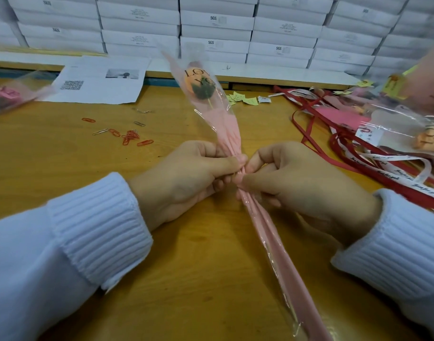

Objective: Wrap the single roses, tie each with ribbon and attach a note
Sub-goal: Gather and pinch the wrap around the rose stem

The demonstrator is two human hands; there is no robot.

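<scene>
A single orange rose (200,85) sits inside a long pink and clear plastic sleeve (229,129) printed with "LOVE YOU". The sleeve runs from the table's back down to the near edge. My left hand (186,178) and my right hand (299,185) both pinch the sleeve at its gathered middle, fingertips meeting there. Red and white ribbons (358,163) lie in a tangle to the right. Small yellow notes (243,98) lie behind the rose.
Red and silver paper clips (129,137) are scattered at the left centre. A printed sheet with a QR code (97,81) lies at the back left. Other wrapped roses (408,129) are piled at the right, one more wrapped rose (6,97) at the far left. White boxes (216,25) are stacked behind.
</scene>
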